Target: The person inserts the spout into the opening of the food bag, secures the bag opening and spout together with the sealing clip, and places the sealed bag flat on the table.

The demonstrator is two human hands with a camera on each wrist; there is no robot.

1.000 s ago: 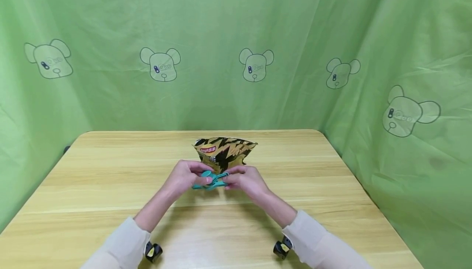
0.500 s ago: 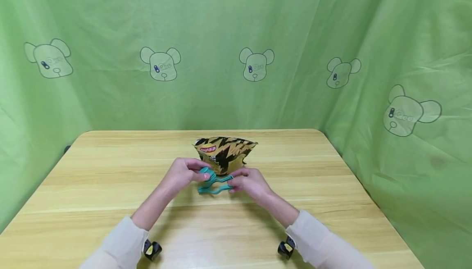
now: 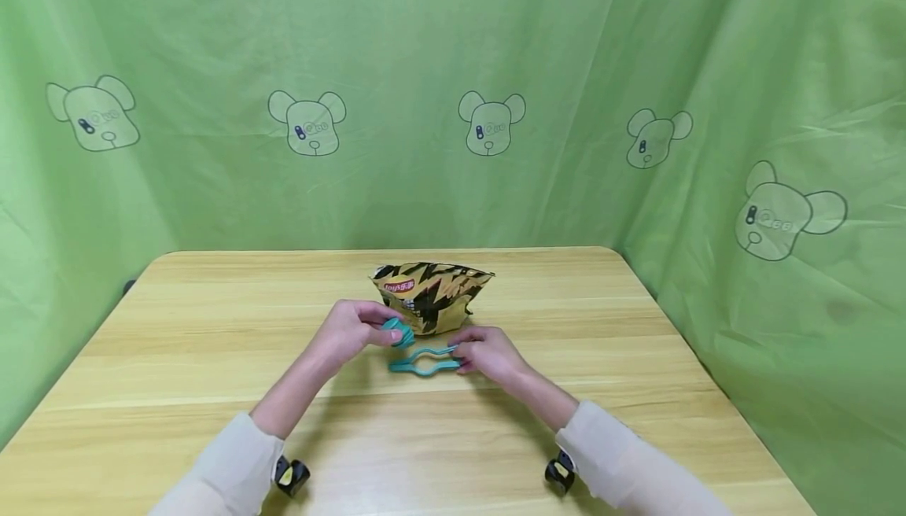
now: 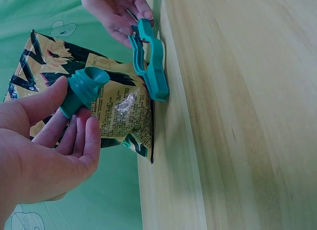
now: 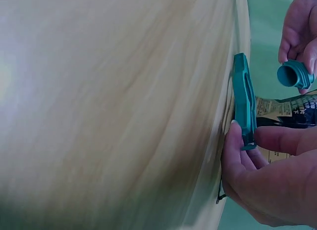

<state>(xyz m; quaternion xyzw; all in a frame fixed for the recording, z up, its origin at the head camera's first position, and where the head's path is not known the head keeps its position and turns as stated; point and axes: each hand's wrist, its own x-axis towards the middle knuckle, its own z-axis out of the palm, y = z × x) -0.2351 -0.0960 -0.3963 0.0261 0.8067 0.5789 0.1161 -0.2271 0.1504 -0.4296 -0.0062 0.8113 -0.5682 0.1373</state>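
My left hand [image 3: 351, 332] pinches a teal ribbed spout cap [image 4: 83, 89] between thumb and fingers, just in front of the chip bag. In the left wrist view the cap shows a hollowed round end. My right hand [image 3: 491, 355] grips one end of a teal bag clip [image 3: 425, 372], whose two arms stand apart with a rounded gap between them. Cap and clip are separate. Behind both hands a gold and black chip bag [image 3: 433, 296] stands upright, its lower part partly covered by the left hand in the left wrist view.
The wooden table [image 3: 177, 359] spreads around the hands and toward the wearer. Green curtain [image 3: 425, 186] with printed bear heads hangs behind the table and at its sides. Black wrist cameras [image 3: 292, 477] hang under the sleeves.
The teal cap has come off the clip. My right hand has drawn the clip right and slightly down, while my left hand keeps the cap near the bag. The bag has not moved.
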